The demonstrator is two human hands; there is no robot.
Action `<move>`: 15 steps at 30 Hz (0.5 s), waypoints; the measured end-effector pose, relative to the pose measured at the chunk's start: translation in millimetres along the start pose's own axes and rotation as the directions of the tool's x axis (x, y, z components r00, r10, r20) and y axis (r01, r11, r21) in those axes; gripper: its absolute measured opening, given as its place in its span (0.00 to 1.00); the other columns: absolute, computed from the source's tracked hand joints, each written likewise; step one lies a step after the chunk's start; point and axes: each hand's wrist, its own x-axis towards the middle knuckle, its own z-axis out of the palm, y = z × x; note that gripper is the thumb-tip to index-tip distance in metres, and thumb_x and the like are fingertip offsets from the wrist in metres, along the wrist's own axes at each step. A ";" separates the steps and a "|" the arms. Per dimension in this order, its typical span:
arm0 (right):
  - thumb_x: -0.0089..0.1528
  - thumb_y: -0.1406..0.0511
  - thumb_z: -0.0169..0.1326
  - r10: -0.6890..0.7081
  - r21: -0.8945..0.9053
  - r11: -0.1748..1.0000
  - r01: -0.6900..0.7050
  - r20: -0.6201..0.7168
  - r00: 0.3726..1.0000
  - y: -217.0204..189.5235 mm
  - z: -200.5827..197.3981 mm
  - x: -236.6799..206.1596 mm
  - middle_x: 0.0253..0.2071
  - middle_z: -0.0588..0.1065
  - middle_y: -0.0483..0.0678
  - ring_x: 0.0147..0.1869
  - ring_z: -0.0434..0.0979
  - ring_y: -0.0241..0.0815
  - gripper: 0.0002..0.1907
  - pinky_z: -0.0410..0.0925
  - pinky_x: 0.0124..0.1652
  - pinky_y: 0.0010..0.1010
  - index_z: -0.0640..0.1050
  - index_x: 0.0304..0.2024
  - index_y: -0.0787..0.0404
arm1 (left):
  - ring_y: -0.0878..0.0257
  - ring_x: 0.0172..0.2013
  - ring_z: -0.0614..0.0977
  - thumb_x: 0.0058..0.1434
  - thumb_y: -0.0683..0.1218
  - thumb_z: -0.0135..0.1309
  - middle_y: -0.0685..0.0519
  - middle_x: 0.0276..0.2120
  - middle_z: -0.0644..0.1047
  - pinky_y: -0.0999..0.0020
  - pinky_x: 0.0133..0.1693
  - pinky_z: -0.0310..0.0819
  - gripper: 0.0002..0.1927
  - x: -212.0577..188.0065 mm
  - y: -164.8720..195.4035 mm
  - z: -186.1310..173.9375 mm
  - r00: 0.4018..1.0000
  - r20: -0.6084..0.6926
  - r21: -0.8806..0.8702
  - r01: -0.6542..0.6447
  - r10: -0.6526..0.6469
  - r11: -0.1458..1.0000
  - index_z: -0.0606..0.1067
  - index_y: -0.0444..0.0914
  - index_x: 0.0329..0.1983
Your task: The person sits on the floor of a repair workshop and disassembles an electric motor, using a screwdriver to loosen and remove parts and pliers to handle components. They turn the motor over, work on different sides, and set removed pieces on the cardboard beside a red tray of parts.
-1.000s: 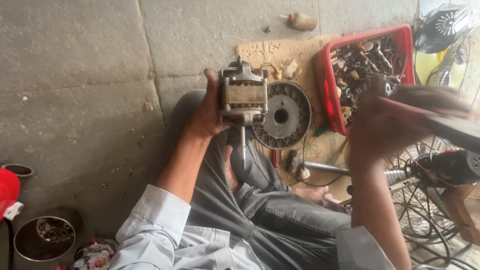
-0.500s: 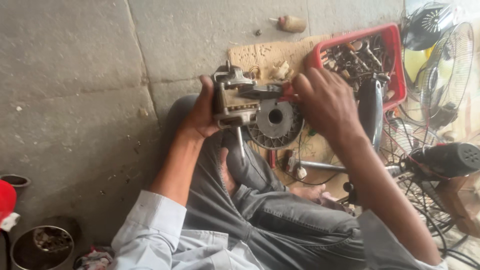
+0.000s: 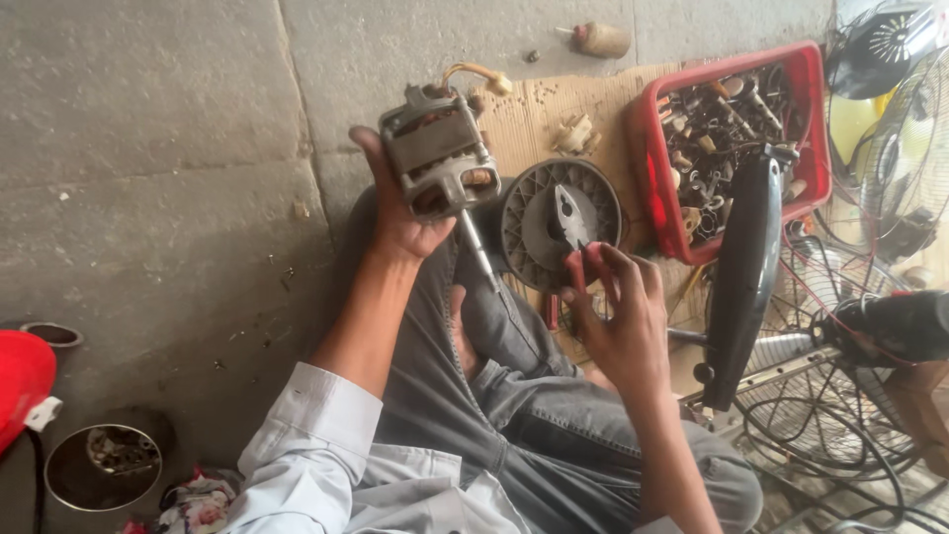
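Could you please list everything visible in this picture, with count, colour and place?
grey metal electric motor with shaft: one, in left hand
red-handled pliers: one, in right hand
grey round ribbed plastic fan part: one, on the cardboard
red plastic tray of metal parts: one, upper right
black curved plastic housing: one, right of centre
wire fan guards: several, right edge
round metal tin: one, lower left
left hand: on motor
right hand: gripping pliers
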 end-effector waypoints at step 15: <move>0.66 0.70 0.62 0.213 0.364 0.913 -0.185 -0.038 0.976 -69.5 39.7 -5.9 0.26 0.72 0.48 0.25 0.70 0.39 0.11 0.63 0.29 0.31 0.81 0.51 0.64 | 0.55 0.58 0.78 0.56 0.72 0.59 0.47 0.66 0.69 0.57 0.50 0.83 0.49 -15.7 -11.0 -2.2 0.996 -0.076 0.244 0.053 -0.036 0.968 0.60 0.44 0.73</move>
